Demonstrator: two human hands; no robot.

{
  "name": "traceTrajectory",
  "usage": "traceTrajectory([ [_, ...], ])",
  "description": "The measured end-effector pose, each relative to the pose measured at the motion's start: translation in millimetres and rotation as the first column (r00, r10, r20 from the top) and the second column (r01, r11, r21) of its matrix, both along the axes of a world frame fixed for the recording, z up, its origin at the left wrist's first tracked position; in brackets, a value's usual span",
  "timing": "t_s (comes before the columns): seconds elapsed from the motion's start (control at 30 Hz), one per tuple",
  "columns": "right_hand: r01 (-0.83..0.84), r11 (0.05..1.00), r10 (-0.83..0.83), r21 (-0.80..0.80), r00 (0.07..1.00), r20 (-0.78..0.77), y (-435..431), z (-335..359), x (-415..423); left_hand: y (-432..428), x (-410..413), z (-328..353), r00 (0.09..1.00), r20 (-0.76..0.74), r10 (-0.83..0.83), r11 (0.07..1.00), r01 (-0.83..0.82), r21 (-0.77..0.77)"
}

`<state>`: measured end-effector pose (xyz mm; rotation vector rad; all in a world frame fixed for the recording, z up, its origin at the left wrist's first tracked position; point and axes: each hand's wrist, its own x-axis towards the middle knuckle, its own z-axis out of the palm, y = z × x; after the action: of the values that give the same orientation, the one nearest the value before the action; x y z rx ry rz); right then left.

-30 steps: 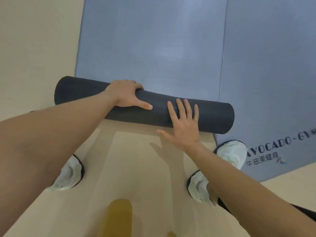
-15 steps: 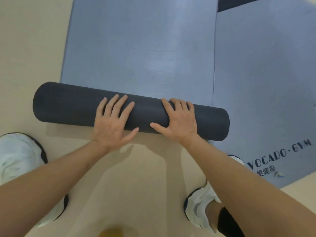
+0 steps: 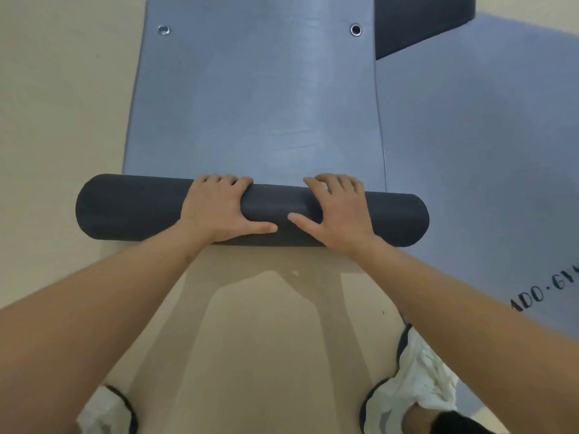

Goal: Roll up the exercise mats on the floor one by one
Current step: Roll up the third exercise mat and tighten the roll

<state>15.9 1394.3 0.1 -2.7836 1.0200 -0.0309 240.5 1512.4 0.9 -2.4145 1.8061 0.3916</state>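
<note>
A grey-blue exercise mat point(image 3: 257, 101) lies on the floor ahead of me, its near part wound into a thick dark roll point(image 3: 131, 211) lying crosswise. My left hand point(image 3: 216, 208) rests on top of the roll left of its middle, fingers curled over the far side. My right hand point(image 3: 338, 211) presses on it just to the right, fingers also hooked over the top, thumb pointing left. The flat part's far end shows two metal eyelets point(image 3: 356, 29).
A second grey-blue mat point(image 3: 476, 158) with dark lettering lies flat on the right, touching the first. A dark mat corner point(image 3: 416, 23) shows at the top. My white shoes point(image 3: 416, 386) stand on the beige floor point(image 3: 56, 104) below.
The roll has moved forward along the mat and grown thicker. Both hands shifted from flat on its near side to curled over its top. The mat's far end with eyelets came into view.
</note>
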Motion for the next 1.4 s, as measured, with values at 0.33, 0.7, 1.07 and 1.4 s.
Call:
traceTrajectory([
  [0.33,-0.053,0.998,0.044,-0.031,0.970,-0.238,-29,-22,3,-52,37,-5,0.995,-0.082,-0.052,0.955,0.026,-0.296],
  [0.7,-0.183,0.972,0.219,0.149,0.933,-0.284,-89,-7,33,-46,22,-2,0.985,0.115,-0.131,0.990,0.125,0.057],
  [1.07,-0.156,0.967,0.211,0.202,0.935,-0.285,13,5,-16,39,-16,8,0.978,0.050,-0.201,0.980,0.201,0.007],
  [1.4,-0.124,0.878,0.296,0.463,0.900,-0.320,113,4,-75,151,-81,20,0.982,-0.120,-0.147,0.965,0.169,0.199],
])
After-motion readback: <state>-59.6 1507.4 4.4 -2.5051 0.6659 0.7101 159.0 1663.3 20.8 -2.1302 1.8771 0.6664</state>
